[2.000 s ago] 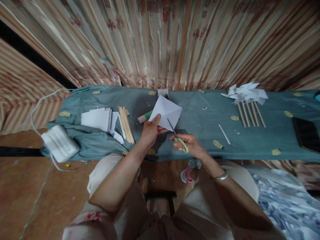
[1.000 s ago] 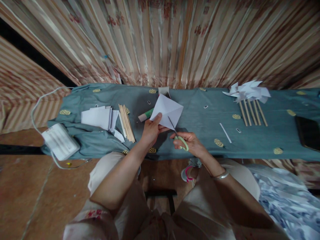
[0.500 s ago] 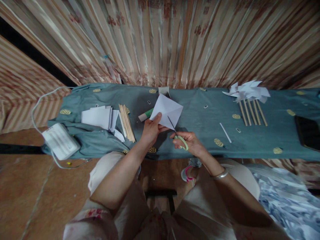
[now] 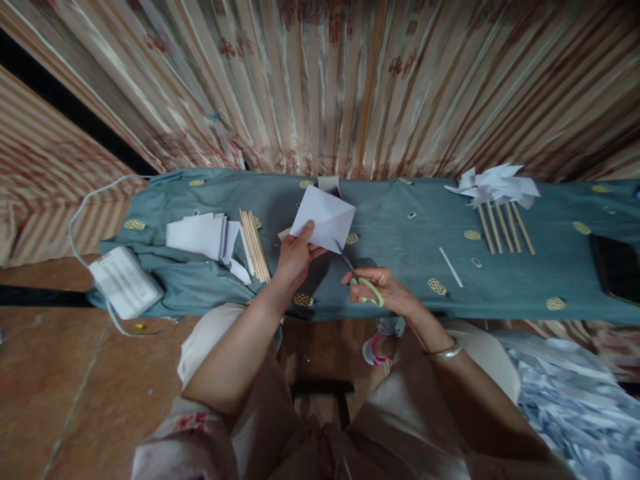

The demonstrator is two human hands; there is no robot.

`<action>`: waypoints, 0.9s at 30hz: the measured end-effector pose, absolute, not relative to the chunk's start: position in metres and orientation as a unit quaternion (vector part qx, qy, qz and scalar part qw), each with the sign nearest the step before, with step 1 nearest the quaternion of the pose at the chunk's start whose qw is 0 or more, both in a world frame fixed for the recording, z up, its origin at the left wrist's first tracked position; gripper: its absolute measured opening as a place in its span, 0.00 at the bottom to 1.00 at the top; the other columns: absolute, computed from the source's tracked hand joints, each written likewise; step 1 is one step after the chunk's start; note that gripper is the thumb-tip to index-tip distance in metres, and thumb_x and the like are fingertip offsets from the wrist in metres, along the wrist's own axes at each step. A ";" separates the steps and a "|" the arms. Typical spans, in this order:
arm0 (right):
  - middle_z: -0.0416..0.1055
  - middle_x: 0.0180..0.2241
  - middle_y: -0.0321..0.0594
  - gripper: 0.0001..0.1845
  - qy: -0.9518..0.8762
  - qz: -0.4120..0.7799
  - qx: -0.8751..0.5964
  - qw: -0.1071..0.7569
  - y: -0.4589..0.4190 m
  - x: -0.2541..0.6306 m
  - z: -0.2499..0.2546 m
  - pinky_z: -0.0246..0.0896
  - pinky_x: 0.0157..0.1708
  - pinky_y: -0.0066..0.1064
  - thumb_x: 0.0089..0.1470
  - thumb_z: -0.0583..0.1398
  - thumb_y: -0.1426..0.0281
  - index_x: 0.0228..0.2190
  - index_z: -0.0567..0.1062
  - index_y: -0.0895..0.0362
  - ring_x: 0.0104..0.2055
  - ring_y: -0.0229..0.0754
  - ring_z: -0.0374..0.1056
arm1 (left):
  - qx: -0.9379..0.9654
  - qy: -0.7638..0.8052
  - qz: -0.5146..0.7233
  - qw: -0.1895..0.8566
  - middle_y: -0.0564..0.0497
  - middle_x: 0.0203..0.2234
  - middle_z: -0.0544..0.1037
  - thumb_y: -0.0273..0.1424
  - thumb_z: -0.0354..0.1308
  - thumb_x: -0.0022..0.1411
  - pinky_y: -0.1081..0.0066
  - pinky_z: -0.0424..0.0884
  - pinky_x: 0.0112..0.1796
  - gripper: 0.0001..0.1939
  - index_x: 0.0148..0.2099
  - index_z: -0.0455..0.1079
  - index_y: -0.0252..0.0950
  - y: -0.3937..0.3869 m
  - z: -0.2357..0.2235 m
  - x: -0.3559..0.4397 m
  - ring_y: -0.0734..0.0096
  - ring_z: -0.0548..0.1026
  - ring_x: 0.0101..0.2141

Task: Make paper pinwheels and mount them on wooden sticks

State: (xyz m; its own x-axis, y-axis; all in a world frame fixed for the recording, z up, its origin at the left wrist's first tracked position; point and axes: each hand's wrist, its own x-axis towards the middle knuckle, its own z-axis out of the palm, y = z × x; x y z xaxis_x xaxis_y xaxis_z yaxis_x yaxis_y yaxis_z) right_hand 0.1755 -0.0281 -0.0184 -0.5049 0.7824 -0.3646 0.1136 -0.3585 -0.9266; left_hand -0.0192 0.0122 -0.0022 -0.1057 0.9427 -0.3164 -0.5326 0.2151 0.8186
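A white square of paper (image 4: 326,217) with diagonal creases is pinched at its lower left edge by my left hand (image 4: 297,253), thumb on top and fingers beneath. My right hand (image 4: 383,288) grips scissors (image 4: 369,291) with light green handles. Their dark blades point up and left, and the tips meet the paper's lower corner. Under the paper's left side a pale end of a tube (image 4: 284,233) peeks out; the rest of it is covered. Behind the paper's top edge stands a small box-like item (image 4: 329,183), partly hidden.
Left on the cloth-covered table (image 4: 400,253) lie a paper stack (image 4: 196,235), wooden sticks (image 4: 256,248) and a white power strip (image 4: 125,281). To the right are paper pinwheels (image 4: 500,185) on sticks, a paper strip (image 4: 451,267) and a black phone (image 4: 615,267). A pleated curtain (image 4: 320,87) hangs behind.
My left hand has shifted the paper left, so the blades now reach only its lower corner instead of further inside. The green part of the tube has become covered by the paper.
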 end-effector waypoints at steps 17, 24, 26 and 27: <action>0.73 0.23 0.33 0.28 -0.429 0.568 -0.503 0.490 -0.005 0.209 -0.018 0.59 0.27 0.28 0.32 0.73 0.50 0.33 0.78 0.53 0.24 0.35 0.65 | 0.305 0.479 0.505 0.650 0.48 0.24 0.81 0.40 0.75 0.35 0.68 0.74 0.31 0.21 0.29 0.76 0.31 0.009 -0.012 -0.015 0.66 0.77 0.26; 0.66 0.21 0.27 0.23 -0.442 0.604 -0.491 0.446 -0.006 0.199 -0.016 0.51 0.23 0.25 0.29 0.75 0.59 0.28 0.77 0.54 0.22 0.31 0.57 | 0.385 0.483 0.437 0.654 0.50 0.20 0.78 0.41 0.75 0.35 0.72 0.67 0.27 0.20 0.25 0.77 0.30 0.004 -0.014 -0.011 0.71 0.73 0.22; 0.66 0.21 0.27 0.23 -0.432 0.603 -0.497 0.451 -0.005 0.194 -0.017 0.51 0.23 0.25 0.27 0.74 0.60 0.28 0.76 0.54 0.23 0.32 0.58 | 0.362 0.471 0.439 0.674 0.46 0.23 0.80 0.46 0.74 0.38 0.70 0.71 0.30 0.24 0.29 0.77 0.30 0.005 -0.013 -0.011 0.65 0.77 0.26; 0.65 0.21 0.26 0.24 -0.422 0.595 -0.503 0.464 -0.004 0.191 -0.019 0.51 0.23 0.25 0.27 0.74 0.60 0.28 0.75 0.55 0.23 0.31 0.57 | 0.346 0.459 0.443 0.688 0.45 0.25 0.81 0.50 0.72 0.39 0.68 0.73 0.32 0.27 0.31 0.78 0.30 0.004 -0.012 -0.010 0.62 0.79 0.29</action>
State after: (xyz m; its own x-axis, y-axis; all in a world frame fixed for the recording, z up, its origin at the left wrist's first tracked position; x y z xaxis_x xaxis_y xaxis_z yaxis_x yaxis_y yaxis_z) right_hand 0.1912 -0.0044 -0.0188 -0.0626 0.9763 -0.2070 -0.1278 -0.2135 -0.9685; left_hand -0.0105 0.0044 -0.0123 0.1864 0.9272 -0.3250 -0.2929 0.3681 0.8824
